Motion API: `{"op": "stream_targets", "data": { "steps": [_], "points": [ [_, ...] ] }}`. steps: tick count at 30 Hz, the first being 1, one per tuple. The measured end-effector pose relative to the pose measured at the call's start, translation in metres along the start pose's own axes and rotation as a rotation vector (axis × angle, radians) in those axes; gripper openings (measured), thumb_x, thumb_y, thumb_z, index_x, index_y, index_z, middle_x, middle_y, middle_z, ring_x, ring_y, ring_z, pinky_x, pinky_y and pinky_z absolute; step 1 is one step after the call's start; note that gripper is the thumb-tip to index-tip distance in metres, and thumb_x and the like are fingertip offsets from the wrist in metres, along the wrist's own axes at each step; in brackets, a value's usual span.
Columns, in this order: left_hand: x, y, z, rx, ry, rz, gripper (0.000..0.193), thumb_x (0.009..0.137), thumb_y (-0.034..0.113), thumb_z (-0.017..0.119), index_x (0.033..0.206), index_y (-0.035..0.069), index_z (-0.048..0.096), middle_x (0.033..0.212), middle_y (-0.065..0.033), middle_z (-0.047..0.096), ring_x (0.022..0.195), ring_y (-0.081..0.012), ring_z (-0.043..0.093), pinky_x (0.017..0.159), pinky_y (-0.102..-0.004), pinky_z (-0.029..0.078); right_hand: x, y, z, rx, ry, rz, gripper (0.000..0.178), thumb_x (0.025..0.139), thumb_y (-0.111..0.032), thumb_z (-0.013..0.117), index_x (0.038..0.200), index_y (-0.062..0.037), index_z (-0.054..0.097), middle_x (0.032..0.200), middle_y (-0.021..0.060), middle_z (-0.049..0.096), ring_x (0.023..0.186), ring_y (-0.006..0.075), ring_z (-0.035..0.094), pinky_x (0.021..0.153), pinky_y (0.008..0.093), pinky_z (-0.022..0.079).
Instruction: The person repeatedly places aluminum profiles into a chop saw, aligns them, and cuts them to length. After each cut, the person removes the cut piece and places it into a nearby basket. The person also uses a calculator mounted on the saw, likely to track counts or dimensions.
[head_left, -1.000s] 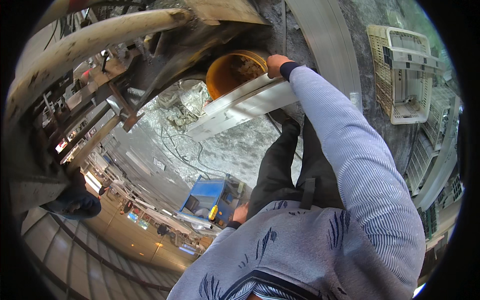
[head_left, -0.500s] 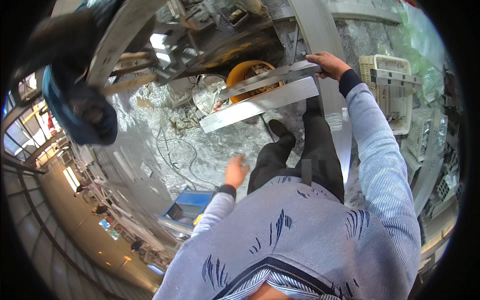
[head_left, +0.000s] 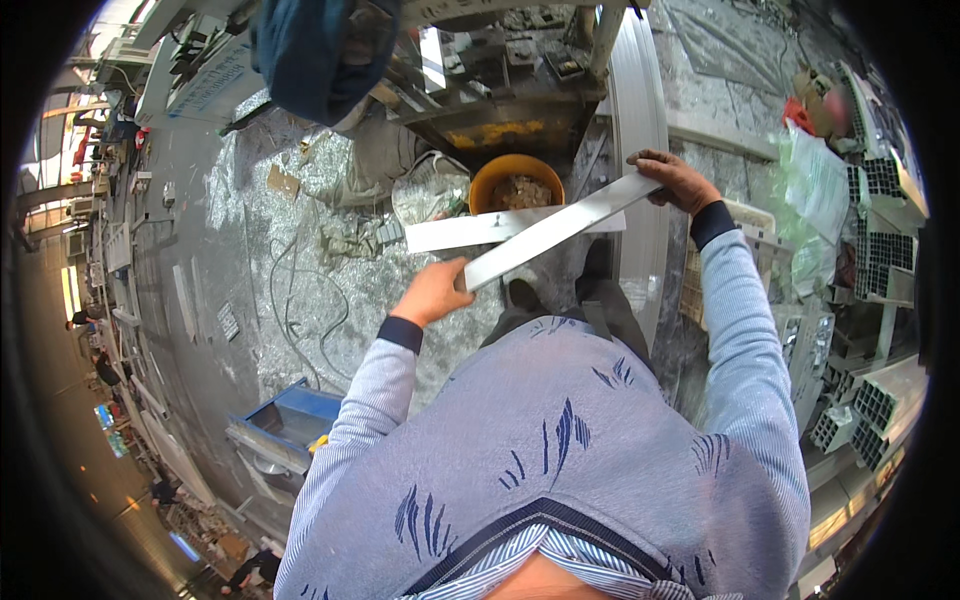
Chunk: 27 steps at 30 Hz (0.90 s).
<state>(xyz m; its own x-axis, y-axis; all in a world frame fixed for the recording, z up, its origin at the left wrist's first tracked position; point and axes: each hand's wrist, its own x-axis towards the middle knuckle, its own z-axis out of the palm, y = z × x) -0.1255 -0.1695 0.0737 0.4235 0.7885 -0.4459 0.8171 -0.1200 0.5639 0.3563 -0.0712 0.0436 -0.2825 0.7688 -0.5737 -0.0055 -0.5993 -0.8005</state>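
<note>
A flat silvery metal bar slants in front of me, its right end farther away. My right hand is closed round the far right end, fingers on top. My left hand is closed on the near left end, thumb against it. Underneath this bar lies a second pale flat bar, crossed by the first and partly hidden. Just beyond both, an orange bucket holds scrap pieces.
A dark workbench stands behind the bucket. Long metal profiles run beside my right hand. Square tubes and green plastic film are at right. A blue tray is at lower left, a person in blue at upper left.
My left hand has risen from my side and taken the bar's left end. The bar has swung nearer to me on that side. My view has turned, shifting the surroundings.
</note>
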Motion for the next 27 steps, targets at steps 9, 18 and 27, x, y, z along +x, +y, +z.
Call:
{"op": "stream_targets", "data": {
  "steps": [9,18,27],
  "points": [
    [-0.031,-0.007,0.073,-0.254,0.105,-0.133,0.049,0.078,0.031,0.082,0.106,-0.002,0.059,0.094,-0.0281,0.070,0.091,-0.0472,0.068,0.079,-0.0513,0.054,0.075,0.044,0.138,0.258,0.304,-0.059,0.046,0.093,-0.024,0.076,0.132,-0.0072,0.058,0.118,0.0086,0.069,0.094,0.0203,0.068,0.072,0.0332,0.055],
    [0.011,-0.015,0.132,-0.891,0.081,-0.178,0.065,0.081,0.026,0.084,0.126,-0.003,0.048,0.108,-0.0186,0.070,0.093,-0.0282,0.071,0.081,-0.0391,0.057,0.138,0.044,0.198,0.247,0.155,-0.117,0.054,0.101,-0.013,0.066,0.149,0.0003,0.045,0.123,0.0148,0.068,0.106,0.0242,0.069,0.092,0.0360,0.057],
    [0.067,0.002,0.170,-1.039,0.152,-0.456,0.049,0.083,0.021,0.077,0.120,-0.003,0.055,0.096,-0.0171,0.070,0.081,-0.0244,0.071,0.073,-0.0368,0.057,0.171,0.015,0.185,0.131,0.052,-0.103,0.054,0.100,-0.008,0.063,0.151,-0.0021,0.046,0.118,0.0097,0.067,0.098,0.0168,0.064,0.084,0.0301,0.052]
  ]
}}
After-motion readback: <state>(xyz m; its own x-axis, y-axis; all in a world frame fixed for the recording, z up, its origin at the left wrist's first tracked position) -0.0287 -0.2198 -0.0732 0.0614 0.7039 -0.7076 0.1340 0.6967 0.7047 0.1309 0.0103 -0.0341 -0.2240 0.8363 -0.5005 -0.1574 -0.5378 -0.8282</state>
